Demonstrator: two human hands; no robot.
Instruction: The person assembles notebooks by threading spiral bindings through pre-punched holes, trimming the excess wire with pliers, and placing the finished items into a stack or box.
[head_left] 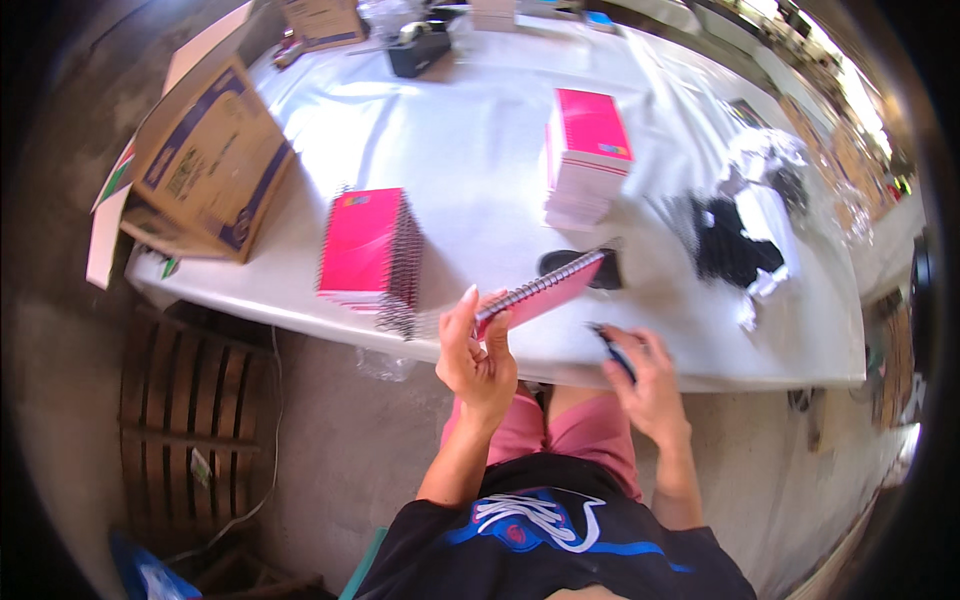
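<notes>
The desk point(470, 190) bears two notebook stacks point(362, 240); my left fingers point(461, 322) pinch one unstacked notebook point(552, 293), my right fingers point(655, 350) a dark tool point(615, 353).

Cardboard box point(215, 170) at left on the bench point(470, 130), black tape dispenser point(418, 56) farther back, slatted wooden pallet point(190, 434) below.

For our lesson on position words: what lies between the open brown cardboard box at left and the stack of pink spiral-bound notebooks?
The head view shows only bare white table covering between the box and the stack.
</notes>
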